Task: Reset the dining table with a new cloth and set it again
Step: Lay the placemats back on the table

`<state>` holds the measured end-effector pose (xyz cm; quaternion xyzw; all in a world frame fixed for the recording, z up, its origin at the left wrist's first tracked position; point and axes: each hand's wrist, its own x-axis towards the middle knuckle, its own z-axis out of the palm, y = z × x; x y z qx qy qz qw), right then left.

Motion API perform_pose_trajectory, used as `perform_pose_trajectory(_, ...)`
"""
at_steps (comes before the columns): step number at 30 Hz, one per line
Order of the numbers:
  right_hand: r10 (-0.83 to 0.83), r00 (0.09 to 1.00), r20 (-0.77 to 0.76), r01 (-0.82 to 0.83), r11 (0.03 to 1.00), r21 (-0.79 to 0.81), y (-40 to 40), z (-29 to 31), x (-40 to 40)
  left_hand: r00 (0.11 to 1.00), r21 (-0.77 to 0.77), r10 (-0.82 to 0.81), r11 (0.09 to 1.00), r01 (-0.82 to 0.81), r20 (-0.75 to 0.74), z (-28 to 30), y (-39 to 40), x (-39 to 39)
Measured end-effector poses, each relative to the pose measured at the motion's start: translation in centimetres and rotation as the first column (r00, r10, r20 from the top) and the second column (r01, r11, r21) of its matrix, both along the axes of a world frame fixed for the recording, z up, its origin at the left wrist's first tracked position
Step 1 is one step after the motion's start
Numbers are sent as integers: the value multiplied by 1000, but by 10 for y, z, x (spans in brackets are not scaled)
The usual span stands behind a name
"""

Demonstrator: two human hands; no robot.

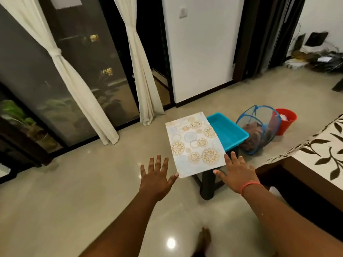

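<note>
A flat rectangular placemat (194, 143), pale with gold and blue circle patterns, lies on a dark stool (207, 184) and overhangs it. My left hand (156, 175) is spread out flat just left of the mat's near corner, its thumb tip close to that corner. My right hand (236, 173), with an orange band on the wrist, is spread at the mat's near right edge. Neither hand grips anything. The dining table (315, 160) at the right wears a cream cloth with a dark leaf print.
A turquoise plastic tub (228, 130) sits beside the mat. Behind it on the tiled floor stand a blue mesh hamper (259, 128) with brown fabric and a red bucket (285, 121). Glass doors with tied white curtains (141, 75) fill the left.
</note>
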<state>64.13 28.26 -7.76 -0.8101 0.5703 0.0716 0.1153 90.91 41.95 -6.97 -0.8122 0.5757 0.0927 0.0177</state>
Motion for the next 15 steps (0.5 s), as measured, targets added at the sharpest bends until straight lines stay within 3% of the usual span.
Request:
perform_pose_trajectory(3,-11,1000,21,10,999,42,-70,-29,29,997,37,51,998,-49,-56,-25,-66,29)
perform_pose_trajectory(6,-71,996,54,64,991,114,-145,-64,52,942,84,206,978,-190,-267,-57,-125,57)
perform_pose_trajectory(10,-221,971,86,196,951,238,-222,-119,62,753,123,409,905,-407,-516,-97,-194,81)
perform_pose_trajectory(15,-422,899,118,358,862,359,-280,-170,82,542,259,574,795,-548,-614,-151,-270,98)
